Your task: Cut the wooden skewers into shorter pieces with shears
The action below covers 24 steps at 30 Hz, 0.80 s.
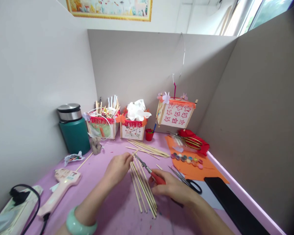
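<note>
My left hand pinches a thin wooden stick between thumb and fingertips. My right hand is wrapped around a pair of red-handled shears, their narrow metal blades pointing up and left. The tips of the blades meet the stick right beside my left fingertips; whether they are closed on it is too small to tell. Under the shears, several long wooden sticks lie in a loose fan on the pink table. A second bunch of sticks rests farther back.
Black-handled scissors and a long black object lie to the right, near paint pots on orange paper. Leftward are a glue gun and green flask. Decorated boxes and a hanging lantern stand behind.
</note>
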{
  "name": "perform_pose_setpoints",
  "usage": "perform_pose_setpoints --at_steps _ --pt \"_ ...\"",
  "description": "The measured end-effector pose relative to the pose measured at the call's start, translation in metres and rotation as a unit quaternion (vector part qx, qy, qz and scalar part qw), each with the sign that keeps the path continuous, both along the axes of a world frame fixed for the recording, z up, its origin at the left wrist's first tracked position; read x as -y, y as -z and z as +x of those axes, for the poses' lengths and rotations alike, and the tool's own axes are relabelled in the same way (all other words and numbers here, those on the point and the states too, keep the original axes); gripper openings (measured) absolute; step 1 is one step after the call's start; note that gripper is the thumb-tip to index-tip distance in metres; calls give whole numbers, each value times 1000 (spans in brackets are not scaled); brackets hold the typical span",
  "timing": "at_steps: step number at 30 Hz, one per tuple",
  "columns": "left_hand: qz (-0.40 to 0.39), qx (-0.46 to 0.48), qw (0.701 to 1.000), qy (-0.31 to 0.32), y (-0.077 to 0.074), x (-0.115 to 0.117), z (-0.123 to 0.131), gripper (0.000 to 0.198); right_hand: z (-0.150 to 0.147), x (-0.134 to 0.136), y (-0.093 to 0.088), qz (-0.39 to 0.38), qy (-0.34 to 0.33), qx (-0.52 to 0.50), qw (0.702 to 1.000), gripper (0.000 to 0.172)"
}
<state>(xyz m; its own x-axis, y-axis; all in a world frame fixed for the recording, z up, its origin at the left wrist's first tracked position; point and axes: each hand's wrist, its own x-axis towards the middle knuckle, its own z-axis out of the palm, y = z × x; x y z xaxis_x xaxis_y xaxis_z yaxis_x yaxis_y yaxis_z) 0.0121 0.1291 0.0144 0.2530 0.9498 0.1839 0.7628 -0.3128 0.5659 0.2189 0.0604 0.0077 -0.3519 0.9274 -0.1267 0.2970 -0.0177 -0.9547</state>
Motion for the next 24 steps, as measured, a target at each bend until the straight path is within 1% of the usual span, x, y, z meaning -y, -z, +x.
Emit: perform_pose_setpoints --at_steps 3,5,12,16,18,21,24 --pt "-14 45 999 -4 -5 -1 -5 33 4 0 -8 -14 30 15 999 25" --pt "-14 59 998 -7 -5 -2 -6 31 5 0 -10 -28 43 15 999 25" --pt "-6 81 997 -18 -3 -3 -6 31 3 -1 -4 -9 42 10 999 21" --pt "8 75 997 -30 -1 -3 -7 29 4 -1 -4 -6 46 17 999 23" --pt "22 66 997 -26 1 -3 -7 30 4 -1 -4 -5 45 30 999 23" --pt "52 43 998 -18 5 -2 -5 29 3 0 -5 5 43 43 998 21" --pt "72 15 997 -22 7 0 -3 28 1 1 -4 4 43 24 999 15"
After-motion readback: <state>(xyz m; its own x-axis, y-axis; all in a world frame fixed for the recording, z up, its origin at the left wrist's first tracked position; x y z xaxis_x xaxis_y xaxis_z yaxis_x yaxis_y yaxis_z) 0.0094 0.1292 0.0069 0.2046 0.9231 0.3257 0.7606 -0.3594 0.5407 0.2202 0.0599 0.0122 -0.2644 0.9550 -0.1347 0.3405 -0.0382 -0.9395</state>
